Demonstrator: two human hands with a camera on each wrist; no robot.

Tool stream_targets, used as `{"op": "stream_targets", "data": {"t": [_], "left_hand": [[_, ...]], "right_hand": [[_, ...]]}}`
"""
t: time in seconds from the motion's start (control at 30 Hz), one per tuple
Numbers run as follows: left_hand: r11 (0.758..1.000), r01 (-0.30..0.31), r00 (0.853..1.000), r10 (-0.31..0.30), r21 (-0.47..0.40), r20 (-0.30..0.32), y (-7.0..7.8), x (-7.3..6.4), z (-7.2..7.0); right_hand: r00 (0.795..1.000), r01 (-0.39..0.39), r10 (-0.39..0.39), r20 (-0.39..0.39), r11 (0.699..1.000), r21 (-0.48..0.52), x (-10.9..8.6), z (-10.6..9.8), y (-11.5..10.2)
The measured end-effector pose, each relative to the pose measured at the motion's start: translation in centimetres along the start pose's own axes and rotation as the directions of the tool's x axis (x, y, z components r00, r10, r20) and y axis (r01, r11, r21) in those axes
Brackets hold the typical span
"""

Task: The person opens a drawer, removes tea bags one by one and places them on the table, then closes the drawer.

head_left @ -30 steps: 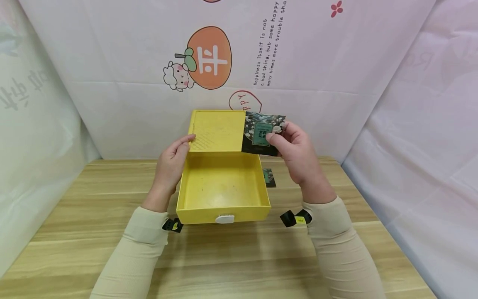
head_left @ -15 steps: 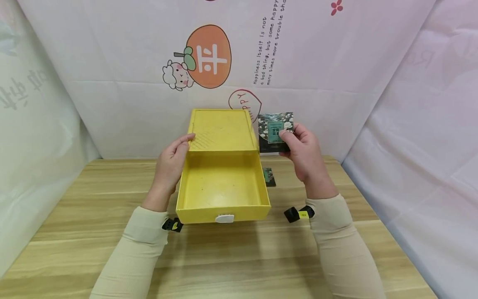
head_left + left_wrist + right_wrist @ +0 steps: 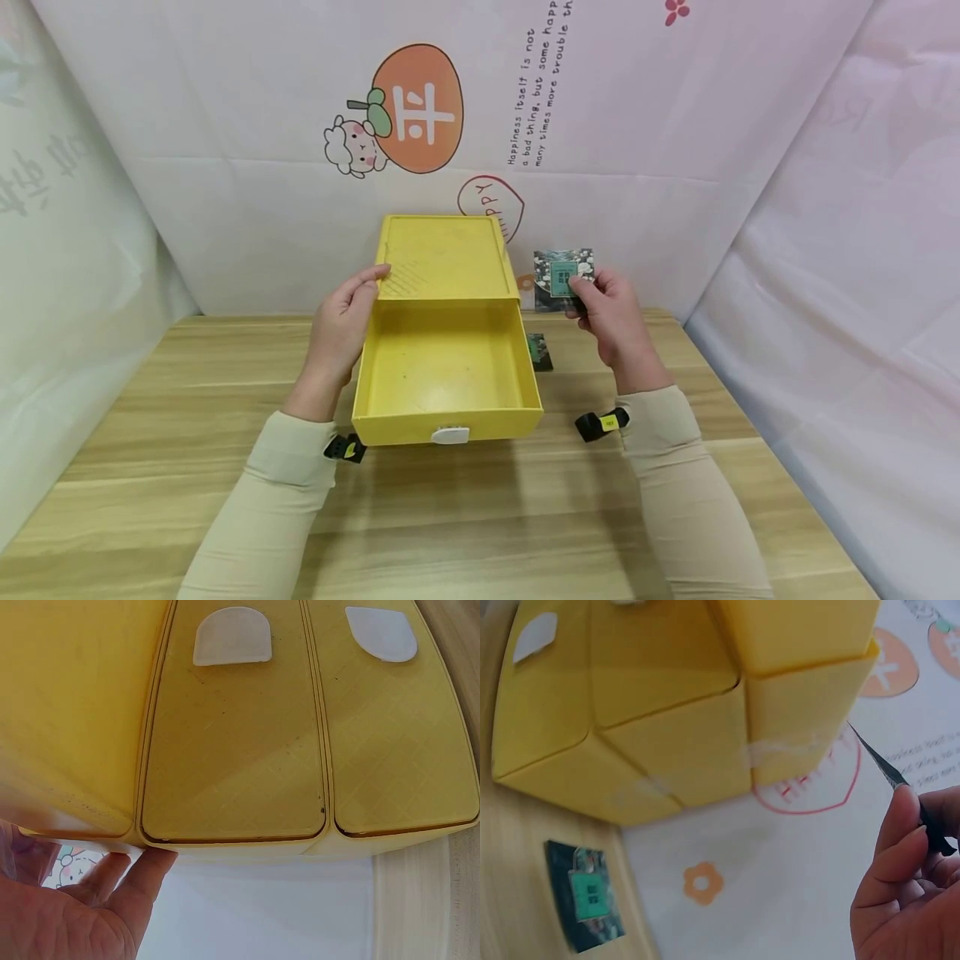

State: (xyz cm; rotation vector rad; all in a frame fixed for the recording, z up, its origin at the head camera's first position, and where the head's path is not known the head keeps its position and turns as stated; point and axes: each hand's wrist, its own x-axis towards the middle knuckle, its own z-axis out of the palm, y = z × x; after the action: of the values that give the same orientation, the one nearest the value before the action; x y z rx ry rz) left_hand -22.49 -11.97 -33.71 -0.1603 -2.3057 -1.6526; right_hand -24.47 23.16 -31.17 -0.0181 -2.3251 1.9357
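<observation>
A yellow three-tier drawer box [image 3: 442,258] stands on the wooden table, its top drawer [image 3: 446,367] pulled out toward me with a bare inside. My left hand [image 3: 345,321] steadies the box's left side, fingertips at its top edge. In the left wrist view, the fingers [image 3: 142,889] lie nearly straight along that side. To the right of the box, my right hand [image 3: 611,321] pinches a dark floral tea packet [image 3: 555,271] with a green label, thumb on its front, held up above the table. A similar tea packet [image 3: 589,896] lies on the table beside the box, partly hidden in the head view.
The white handle [image 3: 450,435] of the pulled-out drawer juts toward me. The lower drawers [image 3: 232,742] are closed. A printed white cloth [image 3: 600,125] hangs behind the box, with more cloth at both sides. Wooden tabletop [image 3: 450,533] stretches in front.
My right hand has moved the tea packet rightward, away from the box's top, then slightly down. The left hand, box and tabletop packet have stayed in place.
</observation>
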Motion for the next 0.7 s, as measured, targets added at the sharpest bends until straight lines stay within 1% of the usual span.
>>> {"op": "stream_targets", "data": {"t": [0.2, 0.4, 0.57, 0.7], "left_hand": [[1.0, 0.001, 1.0, -0.001, -0.01, -0.004, -0.1, 0.1, 0.1], [1.0, 0.003, 1.0, -0.003, -0.008, -0.008, 0.0, 0.1, 0.1], [1.0, 0.008, 1.0, -0.008, -0.013, -0.005, 0.0, 0.1, 0.1], [1.0, 0.004, 1.0, -0.004, -0.021, -0.005, 0.0, 0.1, 0.2]], "right_hand": [[0.999, -0.054, 0.054, 0.0, 0.998, 0.008, 0.7, -0.5, 1.5], [0.997, -0.073, 0.074, -0.016, 0.997, 0.024, 1.4, -0.7, 3.2], [0.995, -0.091, 0.091, -0.035, 0.996, 0.001, 2.0, -1.1, 4.8], [0.993, -0.106, 0.105, -0.045, 0.994, -0.021, 2.1, -1.4, 5.5]]}}
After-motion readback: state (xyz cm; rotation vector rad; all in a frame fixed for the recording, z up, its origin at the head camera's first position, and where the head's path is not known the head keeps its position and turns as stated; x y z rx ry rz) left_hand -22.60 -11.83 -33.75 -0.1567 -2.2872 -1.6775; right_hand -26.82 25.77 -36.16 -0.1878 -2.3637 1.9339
